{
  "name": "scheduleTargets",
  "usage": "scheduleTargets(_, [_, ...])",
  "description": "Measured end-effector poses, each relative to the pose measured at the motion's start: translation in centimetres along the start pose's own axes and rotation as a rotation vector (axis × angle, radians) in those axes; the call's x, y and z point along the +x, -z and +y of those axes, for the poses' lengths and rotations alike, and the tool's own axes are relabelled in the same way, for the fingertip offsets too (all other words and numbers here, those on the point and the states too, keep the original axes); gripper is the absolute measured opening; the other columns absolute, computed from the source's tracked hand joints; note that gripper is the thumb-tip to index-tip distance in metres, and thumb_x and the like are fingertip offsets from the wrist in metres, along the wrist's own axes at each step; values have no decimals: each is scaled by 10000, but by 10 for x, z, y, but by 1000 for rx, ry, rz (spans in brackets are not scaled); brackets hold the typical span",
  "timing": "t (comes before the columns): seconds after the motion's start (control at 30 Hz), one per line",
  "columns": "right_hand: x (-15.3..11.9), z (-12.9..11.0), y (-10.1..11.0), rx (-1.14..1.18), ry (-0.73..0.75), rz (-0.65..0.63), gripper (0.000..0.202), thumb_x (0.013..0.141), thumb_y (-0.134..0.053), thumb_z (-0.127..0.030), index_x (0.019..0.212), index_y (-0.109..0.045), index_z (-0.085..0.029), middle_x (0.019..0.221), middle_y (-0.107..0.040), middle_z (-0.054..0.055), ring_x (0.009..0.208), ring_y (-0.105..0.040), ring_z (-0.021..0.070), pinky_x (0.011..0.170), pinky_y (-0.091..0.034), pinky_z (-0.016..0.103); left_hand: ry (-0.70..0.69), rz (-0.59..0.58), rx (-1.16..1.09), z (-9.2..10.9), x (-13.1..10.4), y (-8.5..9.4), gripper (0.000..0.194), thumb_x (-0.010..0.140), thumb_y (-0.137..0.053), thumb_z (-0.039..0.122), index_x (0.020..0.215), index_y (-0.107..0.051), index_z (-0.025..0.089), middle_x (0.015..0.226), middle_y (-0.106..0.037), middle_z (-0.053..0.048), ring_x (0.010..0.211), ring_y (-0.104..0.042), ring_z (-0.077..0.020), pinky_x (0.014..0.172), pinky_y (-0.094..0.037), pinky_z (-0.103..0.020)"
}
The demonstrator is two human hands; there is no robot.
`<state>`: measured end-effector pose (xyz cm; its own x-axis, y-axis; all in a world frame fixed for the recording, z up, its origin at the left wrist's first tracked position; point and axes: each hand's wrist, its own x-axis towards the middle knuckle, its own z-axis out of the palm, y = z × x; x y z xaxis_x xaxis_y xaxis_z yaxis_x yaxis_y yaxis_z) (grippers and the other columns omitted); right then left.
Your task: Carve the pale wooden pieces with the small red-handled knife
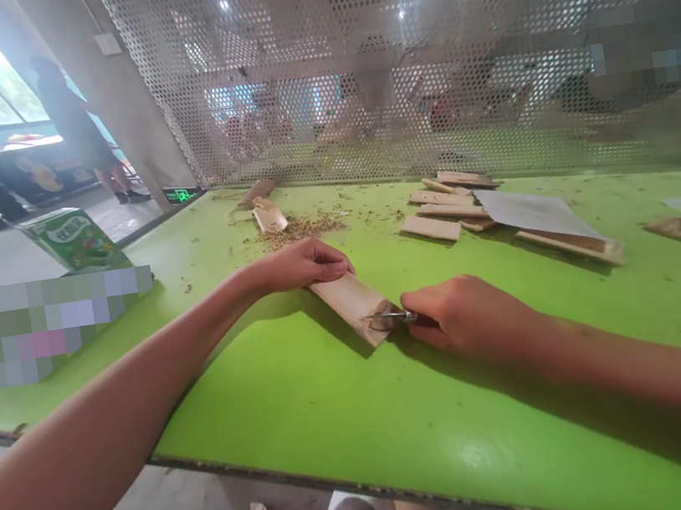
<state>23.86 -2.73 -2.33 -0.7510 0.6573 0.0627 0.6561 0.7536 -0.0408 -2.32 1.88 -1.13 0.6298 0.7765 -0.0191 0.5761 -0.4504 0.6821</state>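
Note:
A flat, pale bamboo strip (pixel 350 300) lies slantwise on the green table, its near end pointing toward me. My left hand (pixel 315 263) is closed over its far end, the thumb on top. In my right hand (pixel 459 310) is a craft knife (pixel 410 314) with a silver collar, and the fingers wrap its handle. The thin blade touches the near end of the strip, where the surface looks cut and rough. Most of the handle is hidden inside the fist.
More bamboo pieces (pixel 431 228) and a sheet of white paper (pixel 534 211) lie at the right. Shavings (pixel 302 229) are heaped near the back. A green carton (pixel 76 241) stands left. Behind rises a perforated metal screen (pixel 289 68); a person (pixel 75 128) stands beyond the table.

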Motion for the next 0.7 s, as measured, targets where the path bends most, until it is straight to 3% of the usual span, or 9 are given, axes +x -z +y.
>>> scheduleTargets(0.27, [-1, -6, -5, -175, 21, 28, 134, 918, -504, -248, 813, -555, -182, 711, -652, 24, 516, -483, 121, 502, -186, 286, -24, 10, -11, 2, 0, 0, 314, 847, -546, 405, 747, -676, 138, 646, -567, -2, 570, -452, -91, 543, -329, -220])
scheduleTargets(0.43, [-7, -12, -9, -233, -63, 7, 98, 911, -467, -159, 852, -543, -175, 683, -631, 33, 470, -474, 120, 475, -173, 278, 5, 3, 18, 1, -1, 1, 332, 866, -524, 414, 779, -681, 135, 661, -577, -5, 587, -469, -96, 565, -346, -221])
scheduleTargets(0.57, [-8, -17, 0, -131, -122, -66, 101, 888, -479, -172, 825, -559, -180, 628, -620, 34, 472, -483, 123, 461, -183, 265, -31, -1, 12, -3, -2, 1, 334, 872, -522, 420, 815, -687, 134, 642, -561, -2, 565, -451, -91, 547, -330, -220])
scheduleTargets(0.7, [-4, -14, 14, 130, -131, -215, 126, 857, -481, -216, 802, -590, -186, 604, -613, 15, 457, -476, 97, 440, -226, 232, -72, 35, 66, -6, -5, 1, 353, 884, -507, 430, 844, -684, 128, 624, -547, 0, 546, -436, -88, 524, -302, -223])
